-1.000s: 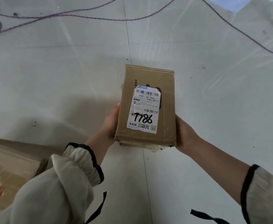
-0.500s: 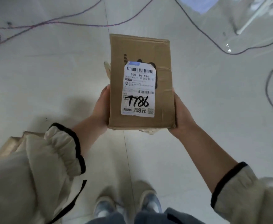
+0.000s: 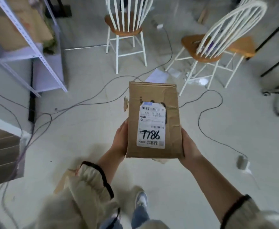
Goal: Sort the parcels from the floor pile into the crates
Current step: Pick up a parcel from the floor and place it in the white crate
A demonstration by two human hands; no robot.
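Note:
A brown cardboard parcel (image 3: 170, 103) is held up in front of me at the middle of the view, its white shipping label marked "7786" facing up. My left hand (image 3: 120, 140) grips its left side and my right hand (image 3: 189, 148) grips its right side near the lower corner; the fingers of both wrap under the box, out of sight. Another cardboard parcel (image 3: 64, 180) lies on the floor behind my left sleeve. No crate shows in this view.
Two white spindle-back chairs (image 3: 127, 28) (image 3: 206, 52) with wooden seats stand ahead. A metal shelf rack (image 3: 28, 52) holding cardboard stands at the left. Several cables (image 3: 85, 101) trail across the pale floor. Flat cardboard (image 3: 1, 156) leans at the left edge.
The view has swung up from bare floor to the room ahead, bringing chairs and shelf rack into sight. The parcel stays held between both hands; my feet have stepped forward.

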